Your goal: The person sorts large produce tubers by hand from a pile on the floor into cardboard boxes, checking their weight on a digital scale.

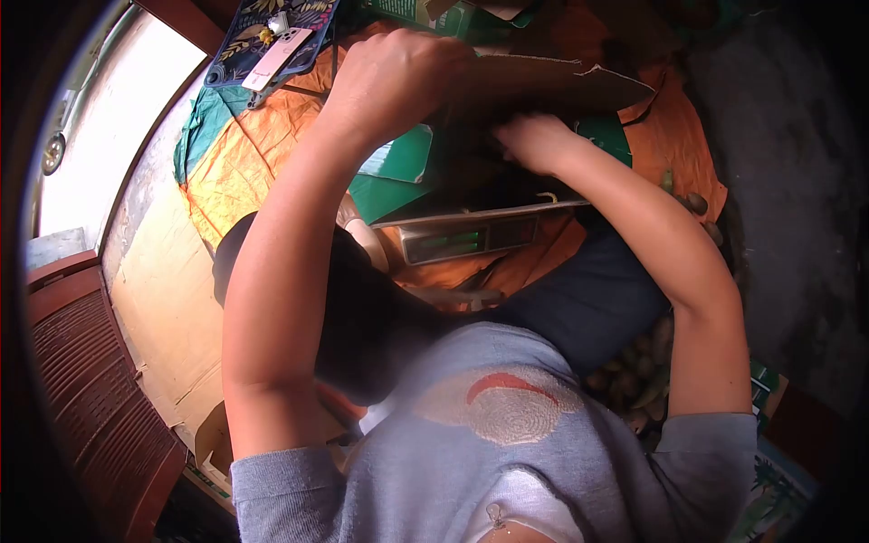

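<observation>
A green cardboard box (389, 201) stands in front of my crossed legs, its inside dark. My left hand (398, 77) is closed at the raised brown flap (552, 81) on the far side, its fingertips hidden from view. Lower and to the right, my right hand (536, 142) reaches into the opening under that flap. Its fingers fade into shadow, so whether they hold anything cannot be seen. Right below the box's near edge, a digital scale (466, 242) shows lit green digits too blurred to read.
Orange sheeting (262, 149) covers the floor around the box. A pink phone (276, 59) lies on a patterned blue stand (226, 54) at upper left. Greenish-brown produce (625, 380) is heaped by my right leg. Flattened cardboard (163, 308) and a brown slatted panel (90, 362) are at left.
</observation>
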### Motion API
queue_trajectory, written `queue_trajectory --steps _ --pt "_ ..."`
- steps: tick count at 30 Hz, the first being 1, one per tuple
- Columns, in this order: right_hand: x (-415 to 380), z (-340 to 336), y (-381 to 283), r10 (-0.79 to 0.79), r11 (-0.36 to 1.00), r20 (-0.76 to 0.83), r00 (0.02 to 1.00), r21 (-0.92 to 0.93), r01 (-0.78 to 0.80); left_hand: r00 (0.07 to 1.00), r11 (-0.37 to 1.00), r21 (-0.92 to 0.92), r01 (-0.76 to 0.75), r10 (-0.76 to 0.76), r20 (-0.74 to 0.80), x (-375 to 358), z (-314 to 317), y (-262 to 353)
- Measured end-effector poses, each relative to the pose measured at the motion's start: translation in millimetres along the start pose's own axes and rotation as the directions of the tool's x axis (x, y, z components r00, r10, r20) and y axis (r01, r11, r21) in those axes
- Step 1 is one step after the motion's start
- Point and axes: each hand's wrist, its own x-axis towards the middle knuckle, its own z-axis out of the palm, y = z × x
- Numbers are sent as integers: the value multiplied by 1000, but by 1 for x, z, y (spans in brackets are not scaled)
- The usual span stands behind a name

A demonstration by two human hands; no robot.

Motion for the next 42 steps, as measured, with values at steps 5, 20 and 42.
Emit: queue_trajectory --steps 5,20,42 --pt "-32 -31 2 82 973 -181 980 228 -39 999 998 66 6 -9 47 0 -2 1" --pt "-190 40 116 735 645 -577 357 757 -104 952 978 -205 37 -97 -292 3 -36 4" --pt "-191 32 86 612 717 -613 500 696 -25 927 905 -393 164 -278 -252 13 -41 7"
